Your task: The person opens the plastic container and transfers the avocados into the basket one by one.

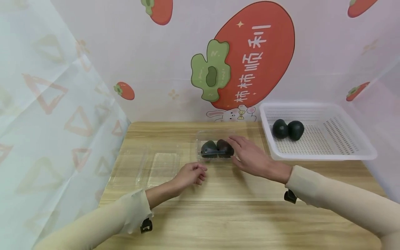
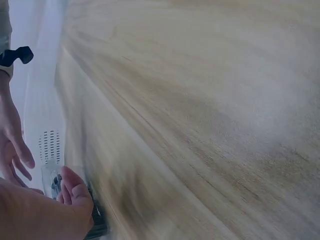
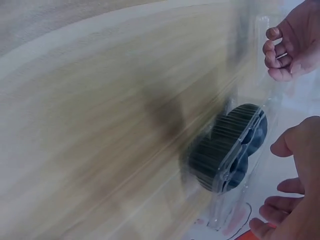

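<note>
Likely flimsy plastic avocado box [image 1: 204, 135] left of spread right hand [image 1: 251, 155], best gripped by sidewalls; left hand [image 1: 189, 175] loosely curled

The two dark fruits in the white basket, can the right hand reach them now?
Likely yes: the right hand looks free, and the white basket is open-topped, so only its rim needs clearing to reach the dark fruits.
</note>
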{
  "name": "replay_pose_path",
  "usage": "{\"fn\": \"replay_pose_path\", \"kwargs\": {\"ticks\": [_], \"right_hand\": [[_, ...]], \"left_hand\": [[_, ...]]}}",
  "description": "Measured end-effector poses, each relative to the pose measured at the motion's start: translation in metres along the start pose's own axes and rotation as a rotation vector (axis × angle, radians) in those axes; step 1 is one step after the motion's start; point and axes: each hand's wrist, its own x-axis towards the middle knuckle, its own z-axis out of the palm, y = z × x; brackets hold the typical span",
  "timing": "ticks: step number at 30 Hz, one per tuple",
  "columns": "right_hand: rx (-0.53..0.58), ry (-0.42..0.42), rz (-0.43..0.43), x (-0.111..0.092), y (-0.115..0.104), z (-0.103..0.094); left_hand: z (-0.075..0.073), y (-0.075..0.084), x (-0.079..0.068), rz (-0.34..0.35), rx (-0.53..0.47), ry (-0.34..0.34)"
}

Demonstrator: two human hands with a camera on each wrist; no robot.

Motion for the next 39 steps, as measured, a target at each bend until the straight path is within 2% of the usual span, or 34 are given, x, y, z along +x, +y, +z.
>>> {"fn": "replay_pose_path", "kwargs": {"ticks": [4,8,12,18,23,29,39], "right_hand": [[-0.001,-0.005,-0.04,0.01,-0.006,-0.002],[0.003,0.012,-0.119,0.018,-0.011,-0.006],[0.002,0.016,-0.207,0.028,-0.015,-0.007],[-0.043,-0.003,-0.311,0.045,-0.025,-0.005],[-0.075,-0.028,-0.367,0.056,-0.032,-0.003],[-0.051,-0.083,-0.365,0.065,-0.035,0.0],[-0.035,-0.148,-0.374,0.077,-0.04,0.011]], "left_hand": [[-0.004,0.007,-0.001,-0.09,-0.18,0.046],[-0.009,0.011,-0.001,-0.153,-0.319,0.083],[-0.01,0.014,0.003,-0.176,-0.373,0.104],[-0.011,0.017,0.013,-0.176,-0.401,0.133],[-0.014,0.021,0.019,-0.184,-0.398,0.125],[-0.019,0.023,0.025,-0.236,-0.385,0.109],[-0.022,0.021,0.033,-0.273,-0.389,0.105]]}}
